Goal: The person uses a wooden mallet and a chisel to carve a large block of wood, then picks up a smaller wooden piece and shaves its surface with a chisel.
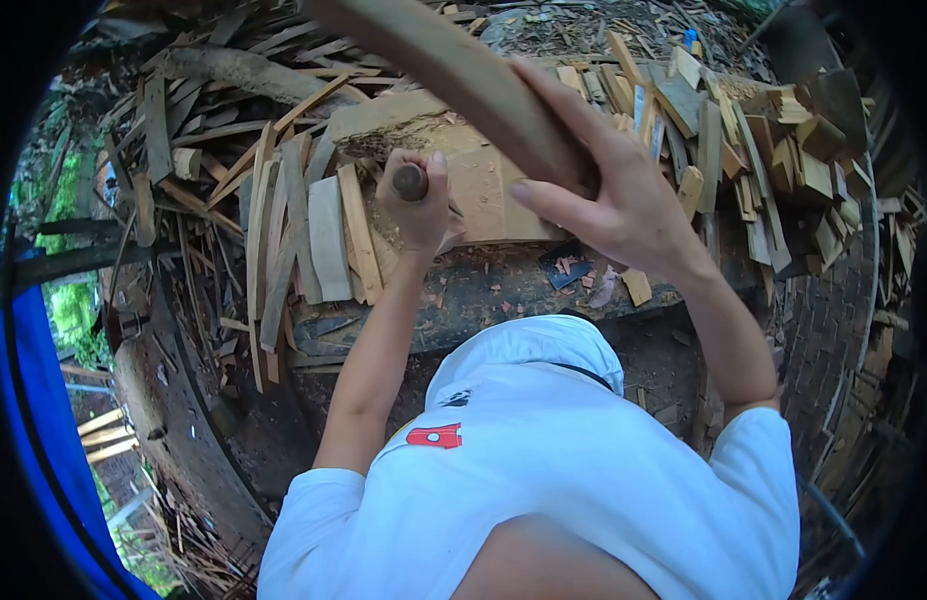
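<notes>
One round handle (411, 182): wrapped by the left hand's (424, 220) closed grip, end facing up, likely for steadiness
Thick wooden bar (464, 85): aloft over the table (394, 328), right hand (639, 195) gripping its near end, thumb and fingers spread, probably because it is wide
Flat board (481, 200): on the table, beneath, perhaps as backing
Slats (329, 240): leaning upright at left, perhaps within reach

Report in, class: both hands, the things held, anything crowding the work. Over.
Left hand closed on round handle. Right hand gripping end of wooden beam. Loose wood pieces crowd both sides.
</notes>
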The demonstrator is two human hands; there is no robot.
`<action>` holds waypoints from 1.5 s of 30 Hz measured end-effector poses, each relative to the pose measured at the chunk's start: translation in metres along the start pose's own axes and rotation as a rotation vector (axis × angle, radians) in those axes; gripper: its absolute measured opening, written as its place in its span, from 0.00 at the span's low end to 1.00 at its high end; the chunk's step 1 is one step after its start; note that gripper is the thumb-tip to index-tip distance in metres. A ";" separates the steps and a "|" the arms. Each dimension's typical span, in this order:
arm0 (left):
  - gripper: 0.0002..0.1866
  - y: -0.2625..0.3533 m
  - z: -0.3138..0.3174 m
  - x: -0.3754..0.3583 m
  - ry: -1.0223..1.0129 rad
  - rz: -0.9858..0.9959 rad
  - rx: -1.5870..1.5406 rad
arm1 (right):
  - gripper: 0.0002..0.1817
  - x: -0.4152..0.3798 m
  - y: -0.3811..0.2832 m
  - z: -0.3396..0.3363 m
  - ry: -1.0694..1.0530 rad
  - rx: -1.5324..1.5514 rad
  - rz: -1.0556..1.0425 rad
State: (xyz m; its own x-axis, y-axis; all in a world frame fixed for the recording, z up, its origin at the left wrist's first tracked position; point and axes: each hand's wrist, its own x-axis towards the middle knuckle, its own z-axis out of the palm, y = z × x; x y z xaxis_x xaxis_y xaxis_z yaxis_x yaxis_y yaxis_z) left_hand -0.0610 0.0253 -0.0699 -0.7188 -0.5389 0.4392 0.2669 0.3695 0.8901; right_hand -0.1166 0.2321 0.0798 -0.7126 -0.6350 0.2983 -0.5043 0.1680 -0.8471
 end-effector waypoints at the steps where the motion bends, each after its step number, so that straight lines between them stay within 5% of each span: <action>1: 0.11 -0.001 -0.004 0.006 0.057 -0.170 -0.244 | 0.44 -0.006 0.011 0.001 -0.027 0.031 0.090; 9: 0.07 0.061 -0.051 0.045 0.111 -0.172 -0.371 | 0.44 -0.076 0.145 0.045 0.038 -0.099 0.439; 11: 0.07 0.069 -0.054 0.036 0.099 -0.187 -0.329 | 0.43 -0.084 0.163 0.046 -0.167 -0.249 0.845; 12: 0.09 0.074 -0.050 0.029 0.086 -0.156 -0.300 | 0.43 -0.096 0.178 0.052 -0.177 -0.247 0.836; 14: 0.11 0.072 -0.040 0.018 -0.003 0.046 -0.172 | 0.37 -0.111 0.205 0.069 0.012 -0.845 0.285; 15: 0.11 0.070 -0.032 0.010 -0.083 0.207 -0.070 | 0.37 -0.102 0.195 0.068 0.003 -0.839 0.259; 17: 0.13 0.081 -0.008 -0.007 -0.315 0.414 -0.036 | 0.32 -0.076 0.161 0.057 -0.386 0.304 0.710; 19: 0.19 0.094 0.020 -0.019 -0.496 0.624 -0.031 | 0.28 -0.048 0.039 0.051 -0.005 1.150 1.177; 24: 0.19 0.083 0.027 -0.056 -0.709 0.807 0.237 | 0.12 -0.081 0.051 0.050 0.179 1.434 1.193; 27: 0.41 0.072 -0.001 -0.059 -0.792 0.559 0.462 | 0.09 -0.098 0.083 0.038 0.196 1.362 1.299; 28: 0.48 0.052 -0.011 -0.062 -0.786 0.400 0.553 | 0.10 -0.109 0.101 0.031 0.054 1.419 1.150; 30: 0.50 0.010 -0.024 -0.068 -0.587 0.188 0.933 | 0.14 -0.115 0.099 0.025 -0.043 1.260 1.005; 33: 0.48 -0.067 -0.044 -0.074 -0.629 -0.082 0.996 | 0.14 -0.106 0.069 0.018 -0.062 0.849 1.018; 35: 0.40 -0.080 -0.042 -0.065 -0.349 -0.603 0.411 | 0.13 -0.108 0.067 0.025 -0.075 0.628 0.950; 36: 0.30 -0.080 -0.045 -0.065 -0.225 -0.916 -0.304 | 0.14 -0.109 0.063 0.026 -0.109 0.546 0.904; 37: 0.30 -0.079 -0.046 -0.067 -0.248 -0.910 -0.304 | 0.14 -0.109 0.060 0.027 -0.138 0.466 0.858; 39: 0.25 -0.049 -0.047 -0.063 0.104 -1.062 -1.156 | 0.16 -0.115 0.060 0.034 -0.155 0.350 0.784; 45: 0.26 -0.036 -0.054 -0.068 0.047 -1.033 -1.310 | 0.17 -0.121 0.071 0.052 -0.182 0.223 0.680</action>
State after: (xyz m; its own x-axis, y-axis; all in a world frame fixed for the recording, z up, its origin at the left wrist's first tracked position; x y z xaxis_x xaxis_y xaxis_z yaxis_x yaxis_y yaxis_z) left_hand 0.0131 0.0073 -0.1254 -0.9112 -0.1657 -0.3772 0.0626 -0.9606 0.2708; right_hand -0.0404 0.2818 -0.0395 -0.7300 -0.5639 -0.3861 0.1453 0.4240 -0.8939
